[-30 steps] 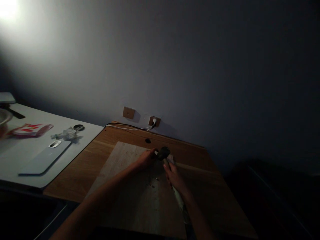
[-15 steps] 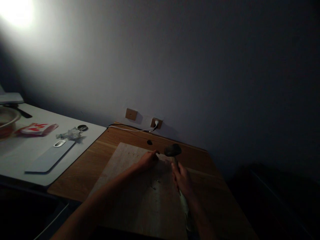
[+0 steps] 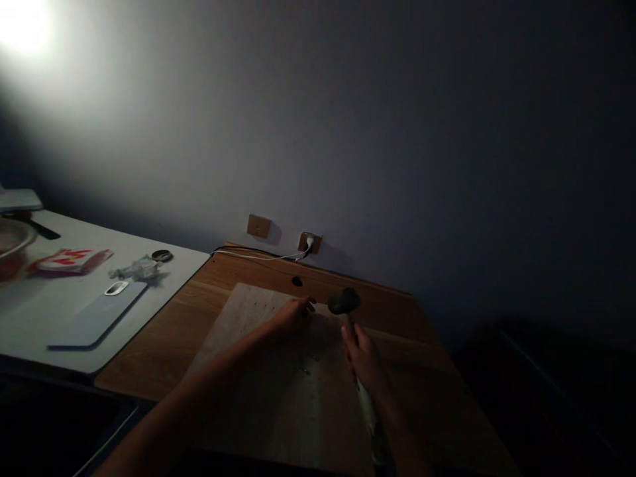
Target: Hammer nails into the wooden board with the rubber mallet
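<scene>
A pale wooden board (image 3: 283, 424) lies on the brown wooden table. My right hand (image 3: 365, 354) is wrapped round the handle of a hammer (image 3: 344, 301), gripping it high, just below the dark head. The head hangs above the board's far right part. Close by on the left, my left hand (image 3: 294, 314) rests at the far part of the board with its fingers pinched together. Whatever is between those fingertips is too dark to make out. Small thin nails (image 3: 304, 370) lie on the board nearer to me, and several tiny marks or nail tips show at its far left.
To the left, a white table (image 3: 30, 318) bears a grey cutting board (image 3: 102, 318), crumpled plastic (image 3: 144, 267), a red and white packet (image 3: 74, 260) and a bowl (image 3: 17, 238). Cables (image 3: 263, 256) run along the wall to a socket (image 3: 311, 242). Dark shapes stand at the right.
The view has shifted slightly. My left fingers have moved a little at the board's far part, and the hammer stays nearly where it was.
</scene>
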### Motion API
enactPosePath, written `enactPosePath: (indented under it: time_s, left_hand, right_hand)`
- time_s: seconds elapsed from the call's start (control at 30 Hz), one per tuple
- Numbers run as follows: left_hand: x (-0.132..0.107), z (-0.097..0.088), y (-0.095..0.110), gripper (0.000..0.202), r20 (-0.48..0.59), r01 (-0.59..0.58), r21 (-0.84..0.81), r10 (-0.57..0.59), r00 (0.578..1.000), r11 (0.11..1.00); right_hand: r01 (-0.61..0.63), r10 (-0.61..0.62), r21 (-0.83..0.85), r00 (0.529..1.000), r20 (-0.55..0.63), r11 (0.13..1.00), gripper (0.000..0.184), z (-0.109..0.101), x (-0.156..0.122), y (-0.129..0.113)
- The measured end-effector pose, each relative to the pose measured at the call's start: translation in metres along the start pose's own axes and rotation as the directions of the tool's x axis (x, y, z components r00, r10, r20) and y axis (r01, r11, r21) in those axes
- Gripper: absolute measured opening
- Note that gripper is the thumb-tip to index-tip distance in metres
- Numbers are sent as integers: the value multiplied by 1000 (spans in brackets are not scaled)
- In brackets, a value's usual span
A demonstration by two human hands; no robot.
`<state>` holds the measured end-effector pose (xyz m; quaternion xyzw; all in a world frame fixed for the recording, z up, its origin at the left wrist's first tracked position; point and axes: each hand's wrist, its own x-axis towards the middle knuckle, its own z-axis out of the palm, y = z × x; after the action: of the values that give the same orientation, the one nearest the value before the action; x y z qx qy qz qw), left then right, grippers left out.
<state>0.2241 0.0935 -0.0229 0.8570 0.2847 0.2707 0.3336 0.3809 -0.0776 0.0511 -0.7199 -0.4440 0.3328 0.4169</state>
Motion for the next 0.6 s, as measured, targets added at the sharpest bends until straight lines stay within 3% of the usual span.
enactPosePath:
  time_s: [0.13, 0.2, 0.3, 0.43, 0.6]
  left_hand:
    - [-21, -25, 12, 26, 113, -115, 52, 108, 988, 992]
    - [-36, -36, 20, 19, 242, -284, 65, 261, 934, 957]
    - [-56, -45, 31, 18, 321, -438, 113, 384, 866, 892]
    - [-66, -41, 36, 23, 338, -511, 264, 418, 844, 818]
    - [-62, -25, 29, 17, 330, -523, 300, 428, 841, 798]
  right_hand:
    - [-81, 78, 30, 994, 73, 996, 58, -2, -10, 23]
    - [-108, 105, 28, 990, 97, 994, 61, 3, -14, 38]
    - [-121, 120, 11, 988, 94, 993, 62, 10, -18, 53]
    - [-133, 131, 11, 985, 112, 991, 63, 14, -18, 53]
    - [-187, 179, 63, 976, 121, 980, 71, 18, -18, 49]
